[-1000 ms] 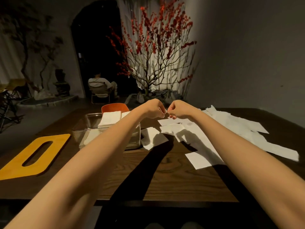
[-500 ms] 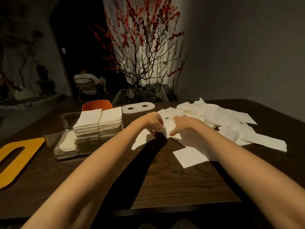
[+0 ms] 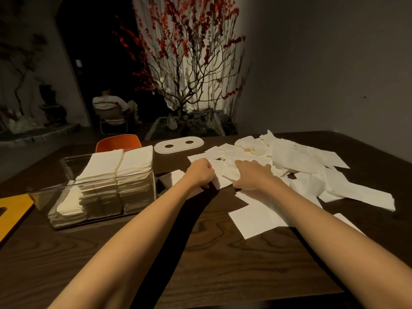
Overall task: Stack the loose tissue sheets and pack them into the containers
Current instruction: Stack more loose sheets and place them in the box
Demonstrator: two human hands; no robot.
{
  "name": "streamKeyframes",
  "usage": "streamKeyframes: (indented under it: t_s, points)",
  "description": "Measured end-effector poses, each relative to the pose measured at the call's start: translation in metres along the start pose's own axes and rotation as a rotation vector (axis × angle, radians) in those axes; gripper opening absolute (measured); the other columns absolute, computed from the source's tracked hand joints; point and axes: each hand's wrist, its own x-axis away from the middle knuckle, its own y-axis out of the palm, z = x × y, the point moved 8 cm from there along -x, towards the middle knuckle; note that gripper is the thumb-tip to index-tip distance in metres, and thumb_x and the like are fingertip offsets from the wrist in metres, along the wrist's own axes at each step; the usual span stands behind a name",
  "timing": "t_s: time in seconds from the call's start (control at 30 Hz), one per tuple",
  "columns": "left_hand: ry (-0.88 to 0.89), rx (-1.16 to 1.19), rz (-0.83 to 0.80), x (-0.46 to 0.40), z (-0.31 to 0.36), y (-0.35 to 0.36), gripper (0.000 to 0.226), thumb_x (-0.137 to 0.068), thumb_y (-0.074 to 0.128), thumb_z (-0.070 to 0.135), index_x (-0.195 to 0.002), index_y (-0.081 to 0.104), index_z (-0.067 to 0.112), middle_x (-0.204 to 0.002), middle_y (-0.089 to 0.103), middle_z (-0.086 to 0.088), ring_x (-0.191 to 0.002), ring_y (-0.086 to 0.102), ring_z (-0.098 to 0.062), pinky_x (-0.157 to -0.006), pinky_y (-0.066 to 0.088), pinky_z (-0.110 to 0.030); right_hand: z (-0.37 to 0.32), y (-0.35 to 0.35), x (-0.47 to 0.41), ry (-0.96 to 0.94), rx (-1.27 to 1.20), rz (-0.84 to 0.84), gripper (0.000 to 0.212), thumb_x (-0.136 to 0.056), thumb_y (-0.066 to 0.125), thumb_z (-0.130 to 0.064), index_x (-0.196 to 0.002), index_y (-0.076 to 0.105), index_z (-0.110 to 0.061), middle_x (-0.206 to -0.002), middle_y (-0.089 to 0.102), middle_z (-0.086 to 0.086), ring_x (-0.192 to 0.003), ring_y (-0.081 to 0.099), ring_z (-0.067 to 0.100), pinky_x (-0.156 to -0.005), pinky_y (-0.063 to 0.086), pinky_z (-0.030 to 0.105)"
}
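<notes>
Both hands have come down from in front of the person onto the near edge of the loose tissue sheets (image 3: pixel 296 159) spread over the right half of the table (image 3: pixel 200 253). A second ago they were raised together, knuckles nearly touching, above the table; half a second ago they were already lowering toward the sheets. Now the left hand (image 3: pixel 199 172) has its fingers curled over a sheet's edge and appears to pinch it, though the fingertips are hidden behind the knuckles. The right hand (image 3: pixel 253 173) lies flatter, fingers spread and pressing on the pile, gripping nothing that can be seen.

The move suggests a fresh batch is being gathered and squared for stacking, so the task is in its collecting step, not its packing step. The clear container (image 3: pixel 98 197) stands well left of the hands, already holding stacked tissues that rise above its rim at the far end. Many sheets remain scattered, so much work appears to be left.

The camera has also dipped and swung right since the first frame: a white lid (image 3: pixel 178 144) with two holes now shows behind the container, and the yellow board (image 3: pixel 13 215) sits at the left edge.
</notes>
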Motion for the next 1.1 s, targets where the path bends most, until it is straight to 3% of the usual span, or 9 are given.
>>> streamKeyframes:
  t_s: [0.13, 0.2, 0.27, 0.47, 0.6, 0.73, 0.83, 0.97, 1.1]
  points:
    - [0.010, -0.002, 0.085, -0.006, 0.004, -0.002, 0.011, -0.097, 0.045, 0.010, -0.098, 0.056, 0.012, -0.106, 0.059, -0.012, -0.089, 0.066, -0.028, -0.082, 0.058, -0.039, 0.003, -0.009, -0.003, -0.064, 0.018, 0.261, 0.043, -0.091, 0.059, -0.034, -0.132, 0.050, -0.023, -0.128, 0.059, 0.002, -0.113, 0.055, 0.023, -0.092, 0.045, 0.039]
    - [0.025, -0.011, 0.173, -0.010, 0.002, -0.006, 0.021, -0.096, 0.047, 0.011, -0.111, 0.061, 0.010, -0.113, 0.061, -0.011, -0.097, 0.062, -0.026, -0.087, 0.055, -0.041, 0.001, -0.009, -0.003, -0.118, 0.060, 0.334, 0.046, -0.092, 0.060, -0.033, -0.136, 0.049, -0.025, -0.131, 0.058, 0.002, -0.114, 0.056, 0.023, -0.092, 0.045, 0.037]
    - [0.043, -0.033, 0.251, -0.013, -0.001, -0.010, 0.025, -0.096, 0.046, 0.012, -0.113, 0.064, 0.010, -0.116, 0.063, -0.008, -0.101, 0.059, -0.023, -0.090, 0.053, -0.039, -0.004, -0.010, -0.006, -0.192, 0.143, 0.364, 0.052, -0.092, 0.060, -0.034, -0.140, 0.044, -0.026, -0.136, 0.053, 0.001, -0.119, 0.053, 0.023, -0.094, 0.044, 0.038]
    - [-0.015, 0.115, 0.317, -0.020, -0.021, -0.011, 0.028, -0.098, 0.040, 0.010, -0.113, 0.063, 0.012, -0.118, 0.060, -0.007, -0.094, 0.057, -0.018, -0.082, 0.053, -0.035, -0.023, -0.010, -0.017, -0.301, 0.225, 0.374, 0.048, -0.093, 0.059, -0.031, -0.138, 0.047, -0.028, -0.139, 0.052, -0.002, -0.125, 0.048, 0.022, -0.105, 0.036, 0.040]
    - [-0.038, 0.190, 0.309, -0.024, -0.028, -0.015, 0.027, -0.094, 0.037, 0.003, -0.105, 0.059, 0.014, -0.108, 0.061, -0.008, -0.099, 0.061, -0.025, -0.079, 0.054, -0.037, -0.037, -0.010, -0.024, -0.339, 0.249, 0.377, 0.041, -0.095, 0.056, -0.022, -0.136, 0.051, -0.025, -0.137, 0.055, 0.000, -0.127, 0.048, 0.022, -0.111, 0.029, 0.040]
    - [-0.022, 0.288, 0.329, -0.025, -0.031, -0.016, 0.027, -0.092, 0.034, 0.000, -0.103, 0.055, 0.012, -0.095, 0.066, -0.013, -0.084, 0.066, -0.024, -0.078, 0.057, -0.044, -0.049, -0.008, -0.030, -0.356, 0.233, 0.339, 0.034, -0.097, 0.052, -0.020, -0.131, 0.054, -0.024, -0.130, 0.060, 0.002, -0.119, 0.055, 0.023, -0.107, 0.033, 0.038]
    - [-0.024, 0.365, 0.413, -0.023, -0.035, -0.022, 0.026, -0.092, 0.038, -0.001, -0.103, 0.057, 0.013, -0.093, 0.063, -0.008, -0.078, 0.061, -0.019, -0.068, 0.052, -0.033, -0.051, -0.007, -0.031, -0.352, 0.208, 0.314, 0.035, -0.097, 0.050, -0.034, -0.130, 0.054, -0.024, -0.128, 0.062, 0.002, -0.114, 0.057, 0.023, -0.096, 0.043, 0.037]
    - [-0.036, 0.409, 0.507, -0.023, -0.044, -0.034, 0.026, -0.093, 0.040, 0.000, -0.103, 0.062, 0.011, -0.095, 0.057, 0.001, -0.078, 0.051, -0.011, -0.058, 0.038, -0.019, -0.055, -0.008, -0.038, -0.344, 0.241, 0.267, 0.050, -0.094, 0.046, -0.054, -0.136, 0.049, -0.028, -0.131, 0.058, 0.003, -0.117, 0.055, 0.024, -0.095, 0.043, 0.042]
    - [-0.053, 0.461, 0.531, -0.026, -0.049, -0.035, 0.024, -0.093, 0.042, 0.001, -0.100, 0.063, 0.012, -0.092, 0.056, 0.004, -0.072, 0.051, -0.007, -0.058, 0.040, -0.020, -0.065, -0.009, -0.045, -0.356, 0.317, 0.235, 0.036, -0.095, 0.049, -0.045, -0.124, 0.059, -0.026, -0.122, 0.060, 0.003, -0.112, 0.055, 0.024, -0.101, 0.036, 0.047]
